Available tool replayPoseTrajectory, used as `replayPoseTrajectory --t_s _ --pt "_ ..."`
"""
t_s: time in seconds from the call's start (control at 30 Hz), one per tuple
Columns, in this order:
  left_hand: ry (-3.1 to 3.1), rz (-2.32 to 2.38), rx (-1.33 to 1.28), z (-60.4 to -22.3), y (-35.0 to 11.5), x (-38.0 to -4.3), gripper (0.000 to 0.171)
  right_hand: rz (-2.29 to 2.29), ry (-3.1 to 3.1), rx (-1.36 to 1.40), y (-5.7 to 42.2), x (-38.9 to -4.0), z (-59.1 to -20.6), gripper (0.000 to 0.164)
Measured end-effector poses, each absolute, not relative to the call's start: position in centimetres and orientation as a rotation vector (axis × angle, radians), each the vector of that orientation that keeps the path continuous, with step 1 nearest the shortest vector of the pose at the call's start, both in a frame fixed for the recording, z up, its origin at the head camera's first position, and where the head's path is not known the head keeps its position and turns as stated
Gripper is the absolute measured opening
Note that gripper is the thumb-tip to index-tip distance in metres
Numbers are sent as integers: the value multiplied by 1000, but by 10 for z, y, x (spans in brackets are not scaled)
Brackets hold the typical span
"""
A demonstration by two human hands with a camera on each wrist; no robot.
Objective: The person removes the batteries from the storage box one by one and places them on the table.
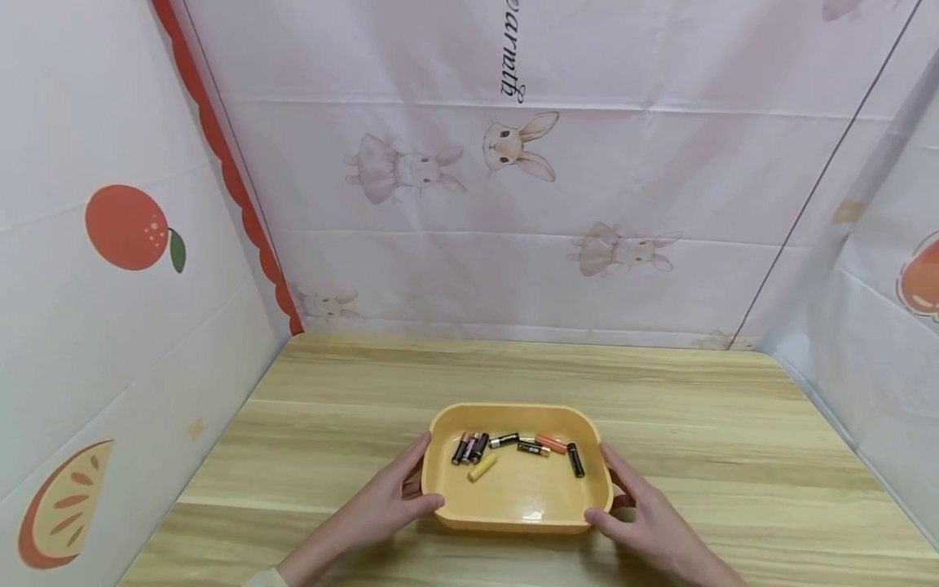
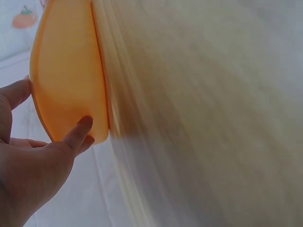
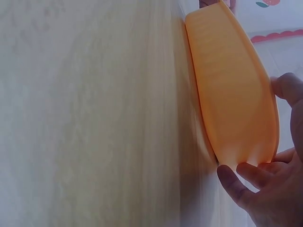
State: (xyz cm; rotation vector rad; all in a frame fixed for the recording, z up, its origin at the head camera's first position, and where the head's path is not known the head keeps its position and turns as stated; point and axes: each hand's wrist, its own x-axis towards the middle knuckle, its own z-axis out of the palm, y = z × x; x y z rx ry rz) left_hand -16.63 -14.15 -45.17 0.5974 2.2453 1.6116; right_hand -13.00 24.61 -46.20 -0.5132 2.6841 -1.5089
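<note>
Presently, we hold the tray (image 1: 539, 493) at its two ends, open side up. Our left hand (image 1: 389, 499) pinches the tray's left end: the left thumb (image 1: 425, 504) sits on the rim by the near corner, and the left fingers (image 2: 79, 131) press the outside. Our right hand (image 1: 649, 526) pinches the tray's right end likewise: the right thumb (image 1: 607, 522) bears on the rim by the near corner, and the right fingers (image 3: 235, 188) bend against the outside. We cannot tell whether the tray's base makes full contact with the table (image 1: 352, 408). A pale sleeve (image 1: 266, 580) shows at the near left of the tray.

Inside the tray, at its left, we see three dark batteries (image 1: 469, 449) side by side. Just nearer to us, a yellow battery (image 1: 482, 468) lies slanted. Toward the tray's far side, we note a silver-ended battery (image 1: 504, 441), a gold-ended battery (image 1: 533, 449) and an orange battery (image 1: 552, 444). A black battery (image 1: 575, 461) lies near the tray's right end.

Around the tray, we have the wood-grained table on all sides. Beyond the tray, a pink cloth (image 1: 455, 281) carries printed rabbits (image 1: 506, 147). Left of the tray, a white panel (image 1: 44, 359) bears a red fruit (image 1: 126, 228).
</note>
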Motion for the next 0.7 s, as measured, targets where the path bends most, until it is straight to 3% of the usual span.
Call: replayPoseTrajectory --t_s 0.5,0.7 --pt "2220 1624 628 -449 -170 -149 95 -1564 2665 -742 226 -115 -464 86" --pt "2160 1640 666 -450 -180 -144 93 -1512 2616 -612 218 -110 -459 92"
